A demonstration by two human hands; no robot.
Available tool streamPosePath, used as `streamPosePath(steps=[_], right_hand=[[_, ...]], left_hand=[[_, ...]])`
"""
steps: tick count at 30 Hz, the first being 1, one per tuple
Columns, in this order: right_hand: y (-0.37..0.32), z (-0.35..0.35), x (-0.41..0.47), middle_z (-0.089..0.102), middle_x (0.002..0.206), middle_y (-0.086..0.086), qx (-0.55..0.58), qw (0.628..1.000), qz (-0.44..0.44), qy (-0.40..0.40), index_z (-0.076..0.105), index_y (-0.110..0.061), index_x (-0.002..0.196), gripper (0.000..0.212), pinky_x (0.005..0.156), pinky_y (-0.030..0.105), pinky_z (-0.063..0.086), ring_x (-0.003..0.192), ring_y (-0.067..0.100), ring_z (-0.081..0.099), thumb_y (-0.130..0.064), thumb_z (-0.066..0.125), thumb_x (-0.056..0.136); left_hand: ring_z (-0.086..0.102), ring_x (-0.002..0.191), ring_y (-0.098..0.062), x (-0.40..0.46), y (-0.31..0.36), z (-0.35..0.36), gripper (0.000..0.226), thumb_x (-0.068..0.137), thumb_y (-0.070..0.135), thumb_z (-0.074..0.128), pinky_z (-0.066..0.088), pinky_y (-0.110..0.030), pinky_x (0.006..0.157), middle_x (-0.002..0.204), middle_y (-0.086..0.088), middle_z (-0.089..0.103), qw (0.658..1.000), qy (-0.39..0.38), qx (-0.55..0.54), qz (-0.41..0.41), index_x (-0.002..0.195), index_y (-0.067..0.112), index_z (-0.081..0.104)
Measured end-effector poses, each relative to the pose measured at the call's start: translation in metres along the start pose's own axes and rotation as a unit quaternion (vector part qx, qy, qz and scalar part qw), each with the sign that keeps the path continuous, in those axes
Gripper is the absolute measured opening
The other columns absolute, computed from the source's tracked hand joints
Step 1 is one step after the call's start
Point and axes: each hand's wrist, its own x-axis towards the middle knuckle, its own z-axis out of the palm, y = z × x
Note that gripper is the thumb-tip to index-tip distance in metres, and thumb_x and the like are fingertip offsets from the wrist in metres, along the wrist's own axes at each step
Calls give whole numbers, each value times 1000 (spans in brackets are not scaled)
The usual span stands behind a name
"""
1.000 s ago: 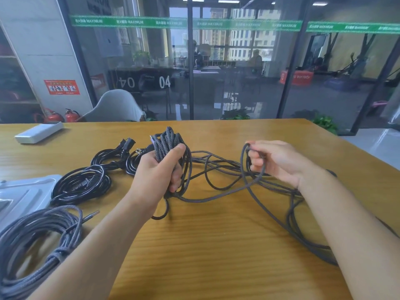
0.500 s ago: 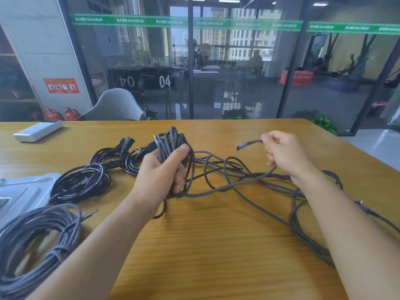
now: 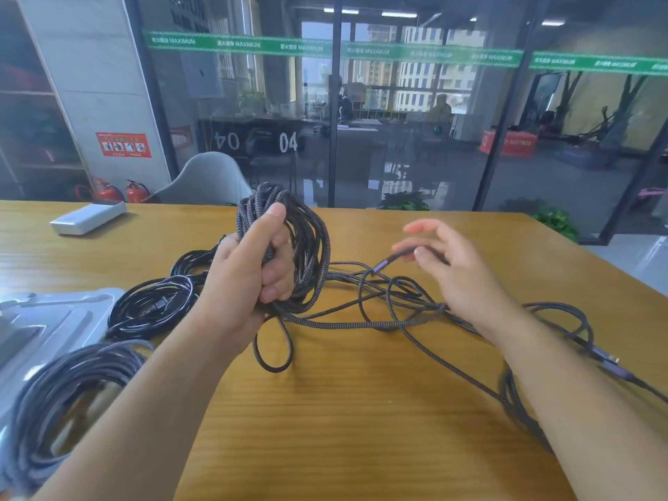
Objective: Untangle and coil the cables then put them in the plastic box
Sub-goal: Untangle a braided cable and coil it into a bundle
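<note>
Mostly a holding setup: left hand (image 3: 249, 280) clenched round braided coil (image 3: 300, 247), raised off wooden table (image 3: 361, 428), presumably to keep finished loops clear of loose tangle (image 3: 394, 301). Right hand (image 3: 448, 269) fingers spread; cable end (image 3: 388, 262) at fingertips, pinch unclear. Woven grey sheath, grippy-looking. Glossy black cables (image 3: 151, 309) beside translucent plastic box (image 3: 47, 320) at left; second braided coil (image 3: 72, 399) against it.

I count three cable bundles: one braided (image 3: 307, 247), one black (image 3: 151, 312), one grey (image 3: 65, 403). Two hands (image 3: 245, 280), two extinguishers (image 3: 135, 191), one chair (image 3: 206, 180).
</note>
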Motion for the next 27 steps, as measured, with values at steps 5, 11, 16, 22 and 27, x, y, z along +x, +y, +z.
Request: streamPosePath(steps=[5, 11, 16, 22, 27], right_hand=[[-6, 31, -13, 51, 143, -21, -316, 934, -166, -32, 63, -34, 132, 33, 116, 35, 32, 138, 1, 39, -47, 48, 106], [-29, 64, -35, 69, 76, -13, -97, 931, -30, -350, 68, -31, 118, 18, 79, 23, 49, 76, 1, 64, -39, 61, 104], [-15, 15, -12, 56, 74, 12, -111, 954, -14, -279, 73, -26, 84, 36, 64, 34, 42, 66, 23, 48, -54, 59, 101], [-1, -6, 0, 48, 90, -16, -385, 898, -213, -11, 74, -37, 84, 37, 83, 32, 31, 93, 14, 43, -68, 57, 94], [-9, 3, -9, 66, 65, -6, -243, 963, -111, 29, 67, -30, 82, 52, 64, 32, 45, 62, 8, 61, -72, 41, 99]], left_hand=[[22, 40, -13, -2, 7, -1, 35, 97, 45, 55, 24, -28, 47, 50, 4, 25, 1000, -14, 4, 13, 73, 23, 43], [20, 40, -14, -5, 10, -1, 33, 97, 41, 53, 26, -25, 45, 49, 3, 23, 999, -35, 1, 17, 72, 22, 43], [19, 41, -14, -7, 17, -2, 32, 98, 35, 51, 29, -24, 44, 48, 5, 23, 998, -60, 10, 6, 71, 21, 41], [19, 42, -18, -11, 10, 9, 47, 96, 24, 52, 23, -31, 48, 49, -5, 21, 990, -101, 97, 12, 66, 0, 26], [19, 41, -19, -12, 8, 11, 52, 98, 23, 52, 20, -32, 47, 46, -5, 22, 985, -119, 123, 24, 54, 8, 28]])
